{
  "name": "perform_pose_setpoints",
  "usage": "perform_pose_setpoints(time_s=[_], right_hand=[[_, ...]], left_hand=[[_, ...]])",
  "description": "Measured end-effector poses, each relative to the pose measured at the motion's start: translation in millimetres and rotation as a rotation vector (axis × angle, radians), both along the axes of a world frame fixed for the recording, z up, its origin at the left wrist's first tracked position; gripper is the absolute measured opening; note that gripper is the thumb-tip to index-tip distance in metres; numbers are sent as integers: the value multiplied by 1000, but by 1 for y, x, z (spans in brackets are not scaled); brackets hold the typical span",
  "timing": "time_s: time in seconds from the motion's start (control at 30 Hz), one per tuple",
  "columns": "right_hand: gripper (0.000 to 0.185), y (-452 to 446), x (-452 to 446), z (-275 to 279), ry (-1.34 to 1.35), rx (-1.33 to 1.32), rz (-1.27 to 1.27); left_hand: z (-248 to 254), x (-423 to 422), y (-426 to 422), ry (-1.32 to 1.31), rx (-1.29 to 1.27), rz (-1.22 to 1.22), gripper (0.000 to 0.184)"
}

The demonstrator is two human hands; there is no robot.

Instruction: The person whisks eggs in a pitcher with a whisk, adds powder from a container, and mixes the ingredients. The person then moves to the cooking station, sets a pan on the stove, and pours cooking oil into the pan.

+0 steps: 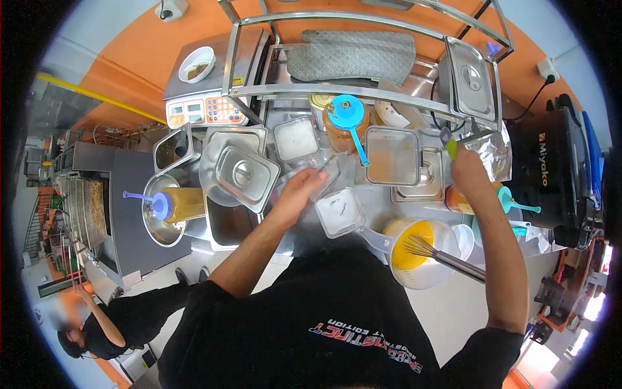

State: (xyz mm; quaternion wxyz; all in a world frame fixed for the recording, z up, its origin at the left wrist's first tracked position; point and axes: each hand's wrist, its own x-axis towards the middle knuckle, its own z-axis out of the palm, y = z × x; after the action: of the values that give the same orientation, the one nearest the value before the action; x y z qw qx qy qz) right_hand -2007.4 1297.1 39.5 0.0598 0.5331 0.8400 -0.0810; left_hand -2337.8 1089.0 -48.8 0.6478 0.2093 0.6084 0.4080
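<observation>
My left hand [298, 192] is closed on the edge of a clear plastic lid [328, 176] above the counter. My right hand [469, 171] grips a small green-handled utensil [451, 148]; its greyish end looks like a spoon, but I cannot be sure. Just below the left hand sits a square tub of white powder [339, 212], with another tub of white contents [296, 139] beyond it. A see-through jug [422, 280] near my body holds yellow liquid, and a whisk [447, 260] leans in it. Between the hands stands a square clear container [392, 155] with brownish contents.
A blue-capped bottle [347, 115] stands at the back under a metal rack [363, 92]. On the left are a digital scale [217, 111], a lidded steel pan [243, 172] and a bottle lying in a bowl [181, 204]. A black appliance [547, 168] stands right. Another person [139, 318] is at far left.
</observation>
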Motion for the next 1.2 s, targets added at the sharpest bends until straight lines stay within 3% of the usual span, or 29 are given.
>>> perform_pose_setpoints(time_s=[0.1,0.2,0.33,0.4,0.43,0.5,0.53,0.57,0.6,0.63,0.7,0.77,0.8,0.9,0.93,1.03,1.07,1.2], right_hand=[[42,-32,4,56,77,-62,-107],[46,-66,22,100,185,-97,-127],[42,-107,44,135,440,-176,-258],[42,-129,40,162,696,-367,-644],[42,-139,46,162,686,-383,-634],[48,-158,64,159,1099,-368,-640],[48,-165,75,152,1096,-385,-634],[56,-171,86,142,1320,-387,-583],[65,-179,96,132,1543,-384,-530],[65,-188,101,125,1546,-391,-528],[73,-203,106,116,1764,-472,-439],[73,-212,104,109,1848,-548,-383],[73,-215,103,105,1928,-613,-325],[66,-229,104,89,2022,-587,-407],[55,-233,102,80,2019,-499,-426],[62,-242,106,73,1968,-385,-583],[53,-244,103,72,1915,-347,-549],[45,-252,102,66,1805,-239,-551]], left_hand=[[-16,0,-1,-89,-47,174,71],[-6,-2,-1,-133,-31,131,86],[-20,7,-2,-26,-112,269,75],[-15,13,-5,42,-89,318,87],[-20,16,-8,41,-102,334,87],[-39,21,-14,286,134,267,94],[-62,24,-21,473,106,225,99],[-55,28,-25,479,96,234,99],[-47,35,-31,692,103,130,99],[-36,40,-36,903,113,19,98],[-10,45,-46,949,198,-33,101],[22,49,-53,1060,379,-379,105],[15,51,-57,1089,416,-428,111],[13,52,-55,1058,390,-622,117],[10,52,-54,1048,397,-644,121],[1,54,-49,1043,390,-675,119],[1,55,-48,1040,400,-680,119],[6,55,-48,1061,403,-664,112]])
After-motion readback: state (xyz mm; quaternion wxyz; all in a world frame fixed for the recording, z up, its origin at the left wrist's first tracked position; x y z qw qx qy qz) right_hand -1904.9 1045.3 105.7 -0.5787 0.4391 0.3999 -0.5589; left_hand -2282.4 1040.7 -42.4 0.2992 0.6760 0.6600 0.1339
